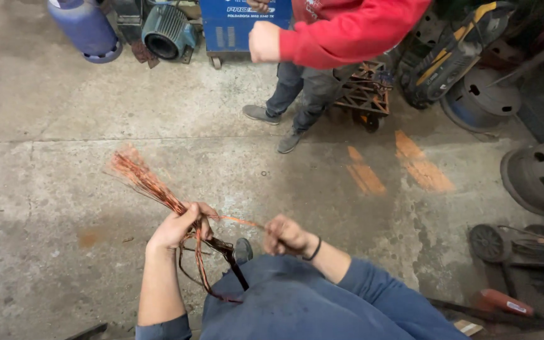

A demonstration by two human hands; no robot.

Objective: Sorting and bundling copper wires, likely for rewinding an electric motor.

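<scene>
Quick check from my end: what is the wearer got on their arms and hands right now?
Both hands are bare, no gloves. The left hand has a blue sleeve pushed up near the elbow, leaving the forearm uncovered. The right hand has a thin black band at the wrist, and its blue sleeve is pushed partway up the forearm.

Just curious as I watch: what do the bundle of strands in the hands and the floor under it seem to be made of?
The wire bundle looks like bare copper: thin, shiny orange-red strands fanning out at the end, with dark sheathing lower down. The left hand grips it; the right hand pinches one strand. The floor looks like rough, stained grey concrete.
</scene>
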